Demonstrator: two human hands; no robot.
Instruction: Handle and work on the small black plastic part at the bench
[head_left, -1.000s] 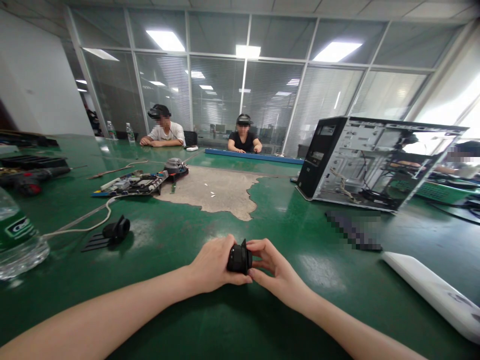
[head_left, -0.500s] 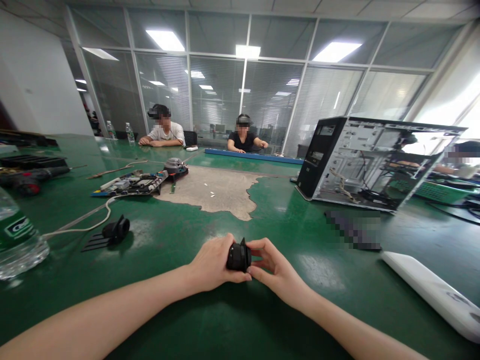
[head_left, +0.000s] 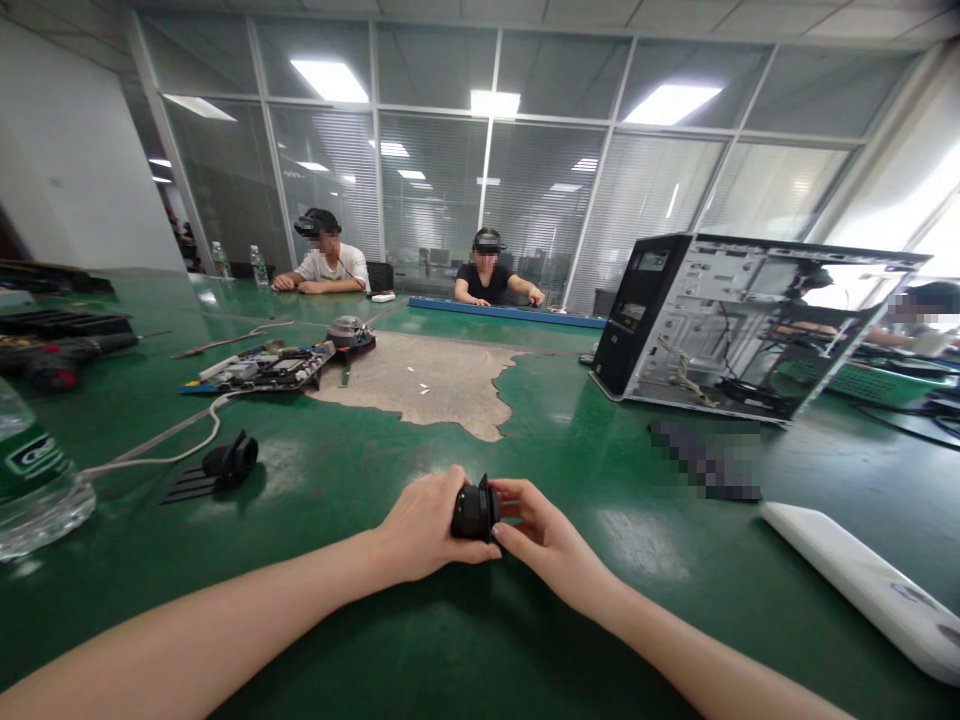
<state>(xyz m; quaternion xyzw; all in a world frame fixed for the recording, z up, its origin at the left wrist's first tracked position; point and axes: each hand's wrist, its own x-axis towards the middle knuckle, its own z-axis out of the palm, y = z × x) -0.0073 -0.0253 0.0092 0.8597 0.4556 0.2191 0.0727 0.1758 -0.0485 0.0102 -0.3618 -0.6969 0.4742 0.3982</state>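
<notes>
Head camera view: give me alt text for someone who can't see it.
Left hand and right hand hold a small black part between them, over a green table. Beyond lie a circuit board and, to the right, an open computer case; two people sit at the far side.

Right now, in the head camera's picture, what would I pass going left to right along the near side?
Clear plastic bottle with green label, black part with flat prongs, left hand, right hand, long white rounded slab.
</notes>
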